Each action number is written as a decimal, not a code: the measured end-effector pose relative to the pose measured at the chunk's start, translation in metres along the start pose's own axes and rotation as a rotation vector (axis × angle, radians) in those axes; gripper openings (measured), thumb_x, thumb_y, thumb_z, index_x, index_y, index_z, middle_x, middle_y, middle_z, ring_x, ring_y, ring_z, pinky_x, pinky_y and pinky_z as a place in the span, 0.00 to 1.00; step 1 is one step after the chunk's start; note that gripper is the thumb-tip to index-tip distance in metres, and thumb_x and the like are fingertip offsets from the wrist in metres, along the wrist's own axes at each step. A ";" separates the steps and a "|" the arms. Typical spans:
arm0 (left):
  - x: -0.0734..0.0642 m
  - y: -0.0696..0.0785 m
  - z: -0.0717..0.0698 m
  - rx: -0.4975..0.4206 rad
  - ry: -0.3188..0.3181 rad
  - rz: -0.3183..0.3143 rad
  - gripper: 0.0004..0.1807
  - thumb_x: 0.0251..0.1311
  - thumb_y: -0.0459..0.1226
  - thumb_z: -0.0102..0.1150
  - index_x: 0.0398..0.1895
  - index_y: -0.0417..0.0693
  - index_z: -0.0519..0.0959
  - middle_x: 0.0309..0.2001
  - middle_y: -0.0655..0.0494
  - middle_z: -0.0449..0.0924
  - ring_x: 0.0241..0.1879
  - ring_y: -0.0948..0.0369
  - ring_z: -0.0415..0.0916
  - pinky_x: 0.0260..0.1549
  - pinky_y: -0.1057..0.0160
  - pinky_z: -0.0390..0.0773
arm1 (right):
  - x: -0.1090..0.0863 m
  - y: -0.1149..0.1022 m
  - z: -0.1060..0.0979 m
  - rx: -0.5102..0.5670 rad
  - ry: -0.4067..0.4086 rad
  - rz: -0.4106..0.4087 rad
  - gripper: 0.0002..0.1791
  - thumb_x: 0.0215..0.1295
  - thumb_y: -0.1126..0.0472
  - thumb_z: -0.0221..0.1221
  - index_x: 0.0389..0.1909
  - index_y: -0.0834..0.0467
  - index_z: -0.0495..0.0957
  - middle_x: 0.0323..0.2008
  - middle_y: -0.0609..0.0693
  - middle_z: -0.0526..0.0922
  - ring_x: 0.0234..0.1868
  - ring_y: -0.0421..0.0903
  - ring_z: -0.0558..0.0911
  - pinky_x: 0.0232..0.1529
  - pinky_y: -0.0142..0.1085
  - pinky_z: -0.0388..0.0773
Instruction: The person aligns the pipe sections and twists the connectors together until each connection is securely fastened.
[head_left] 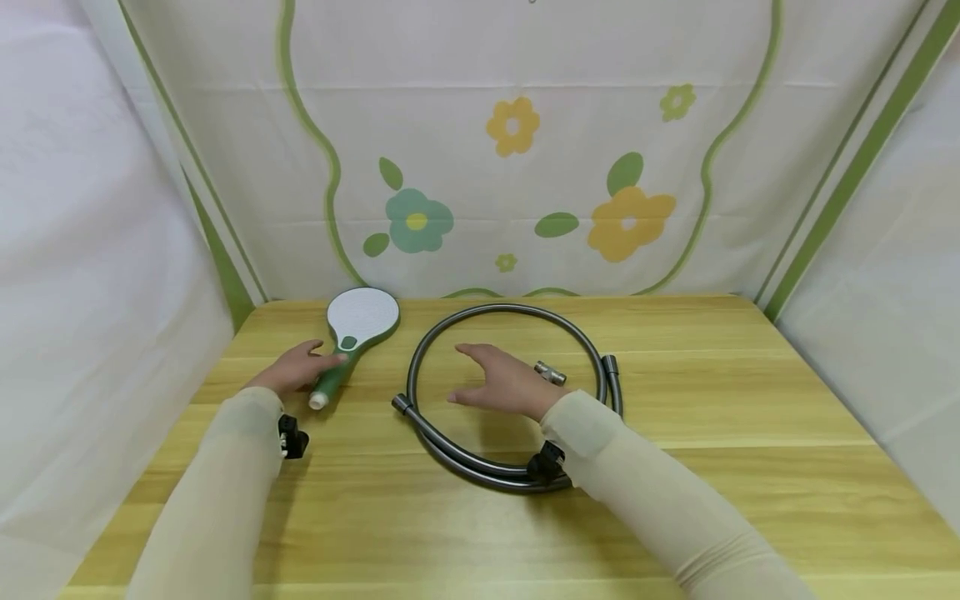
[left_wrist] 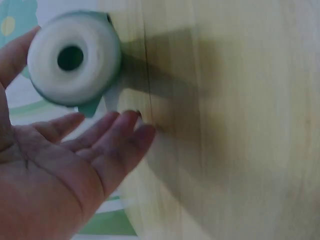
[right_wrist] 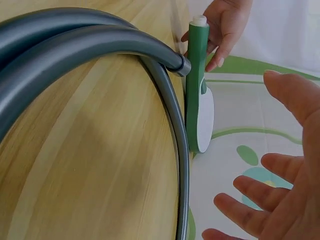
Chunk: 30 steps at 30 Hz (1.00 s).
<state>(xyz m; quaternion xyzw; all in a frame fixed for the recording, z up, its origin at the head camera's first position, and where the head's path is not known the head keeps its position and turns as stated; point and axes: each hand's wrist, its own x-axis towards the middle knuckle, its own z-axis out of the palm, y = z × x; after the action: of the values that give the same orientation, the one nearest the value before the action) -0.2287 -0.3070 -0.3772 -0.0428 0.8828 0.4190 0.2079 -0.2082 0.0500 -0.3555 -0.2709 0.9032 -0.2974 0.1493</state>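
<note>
A handheld shower head [head_left: 363, 315] with a white face and a green handle lies at the table's left side, its pale threaded end towards me. My left hand [head_left: 300, 369] is around the handle, thumb at its upper side and fingers spread rather than curled on it; whether it touches is unclear. In the left wrist view, the handle's round white end [left_wrist: 92, 55] shows between thumb and fingers. A dark grey shower hose [head_left: 501, 308] lies coiled on the table. My right hand [head_left: 506, 383] hovers over the coil, fingers apart, holding nothing.
A small metal fitting [head_left: 551, 372] lies inside the coil, beyond my right hand. The wooden table [head_left: 750, 400] is bordered by white cloth walls [head_left: 585, 50] with printed flowers. Small black cameras are on both wrists.
</note>
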 end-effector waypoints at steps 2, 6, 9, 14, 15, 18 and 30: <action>0.001 -0.001 -0.002 -0.057 -0.020 0.001 0.51 0.69 0.53 0.49 0.74 0.31 0.31 0.71 0.23 0.39 0.69 0.33 0.49 0.64 0.38 0.60 | 0.002 0.001 0.000 0.038 -0.001 0.002 0.46 0.61 0.41 0.63 0.75 0.51 0.54 0.72 0.52 0.59 0.71 0.52 0.60 0.68 0.49 0.63; 0.000 -0.004 -0.004 -0.126 -0.046 0.008 0.51 0.69 0.52 0.49 0.74 0.33 0.30 0.72 0.24 0.37 0.69 0.33 0.47 0.65 0.37 0.56 | 0.006 0.003 0.001 0.106 -0.015 0.004 0.46 0.61 0.41 0.63 0.75 0.50 0.54 0.72 0.51 0.60 0.70 0.52 0.62 0.66 0.49 0.65; 0.000 -0.004 -0.004 -0.151 -0.054 0.010 0.50 0.69 0.51 0.50 0.75 0.35 0.29 0.72 0.24 0.37 0.69 0.33 0.47 0.66 0.37 0.55 | 0.008 0.002 0.002 0.156 -0.029 0.001 0.45 0.62 0.42 0.63 0.75 0.50 0.54 0.72 0.51 0.60 0.69 0.52 0.63 0.65 0.50 0.67; 0.002 -0.005 -0.003 -0.170 -0.065 0.018 0.50 0.69 0.49 0.50 0.75 0.37 0.29 0.72 0.25 0.37 0.69 0.32 0.48 0.66 0.37 0.55 | 0.010 -0.002 0.003 0.240 -0.061 -0.012 0.44 0.63 0.45 0.63 0.75 0.52 0.54 0.72 0.53 0.59 0.69 0.54 0.63 0.65 0.51 0.66; 0.003 -0.005 -0.003 -0.172 -0.068 0.018 0.50 0.69 0.49 0.50 0.75 0.37 0.29 0.72 0.25 0.37 0.69 0.31 0.47 0.66 0.37 0.55 | 0.010 -0.003 0.004 0.252 -0.066 -0.016 0.44 0.63 0.45 0.63 0.75 0.53 0.54 0.72 0.54 0.59 0.69 0.54 0.63 0.65 0.51 0.66; 0.006 -0.006 -0.003 -0.185 -0.073 0.013 0.49 0.69 0.49 0.51 0.75 0.38 0.30 0.72 0.25 0.37 0.69 0.31 0.45 0.66 0.37 0.54 | 0.013 -0.004 0.006 0.272 -0.075 -0.018 0.44 0.63 0.47 0.63 0.75 0.53 0.54 0.72 0.55 0.59 0.69 0.54 0.64 0.65 0.50 0.66; 0.013 -0.011 -0.003 -0.208 -0.083 0.000 0.48 0.70 0.48 0.50 0.76 0.40 0.30 0.73 0.26 0.32 0.70 0.33 0.42 0.67 0.38 0.52 | 0.027 -0.009 0.017 0.347 -0.087 -0.031 0.43 0.62 0.54 0.66 0.74 0.55 0.55 0.69 0.59 0.64 0.66 0.56 0.68 0.61 0.48 0.71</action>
<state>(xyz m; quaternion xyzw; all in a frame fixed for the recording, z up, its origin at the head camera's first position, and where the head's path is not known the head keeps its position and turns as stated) -0.2388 -0.3146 -0.3884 -0.0469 0.8251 0.5097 0.2390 -0.2189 0.0210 -0.3663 -0.2677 0.8268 -0.4390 0.2282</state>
